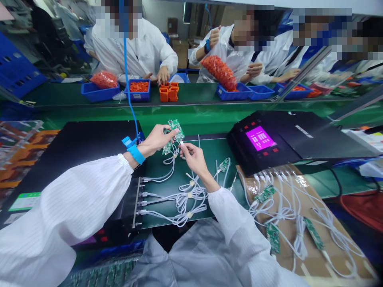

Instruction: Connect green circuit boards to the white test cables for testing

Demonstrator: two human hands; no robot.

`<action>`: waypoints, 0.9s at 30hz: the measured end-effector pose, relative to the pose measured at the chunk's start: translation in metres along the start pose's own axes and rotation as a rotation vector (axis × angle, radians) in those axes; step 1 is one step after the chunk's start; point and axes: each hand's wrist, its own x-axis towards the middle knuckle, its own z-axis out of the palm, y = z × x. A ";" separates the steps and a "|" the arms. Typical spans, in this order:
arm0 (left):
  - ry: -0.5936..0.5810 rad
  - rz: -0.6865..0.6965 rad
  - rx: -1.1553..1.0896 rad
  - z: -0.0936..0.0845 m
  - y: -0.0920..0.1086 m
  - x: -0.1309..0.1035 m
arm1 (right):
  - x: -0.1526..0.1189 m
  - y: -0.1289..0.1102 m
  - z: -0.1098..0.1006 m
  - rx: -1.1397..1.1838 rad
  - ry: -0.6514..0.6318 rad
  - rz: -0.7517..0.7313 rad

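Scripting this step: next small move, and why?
I'd probably check the white cable plug's seating, left hand steadying the green circuit board: the right hand pinches the plug at the board's lower edge, but full insertion isn't visible.

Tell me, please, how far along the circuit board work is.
Apparently done: two circuit boards at right have white plugs attached. In hand: the left hand grips green circuit boards while the right hand pinches a slim white plug at one's edge. Probably left: the central coiled cables, where I see no board.
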 end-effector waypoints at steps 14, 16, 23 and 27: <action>0.134 0.270 0.261 -0.003 -0.001 0.005 | 0.045 0.052 -0.072 -0.847 0.197 0.420; 0.136 0.289 0.281 -0.004 -0.001 0.005 | 0.045 0.059 -0.073 -0.807 0.195 0.411; 0.111 0.333 0.372 -0.004 0.000 0.005 | 0.031 0.048 -0.063 -0.485 0.218 0.166; 0.100 0.339 0.404 -0.002 0.000 0.006 | 0.017 0.028 -0.046 -0.138 0.140 -0.034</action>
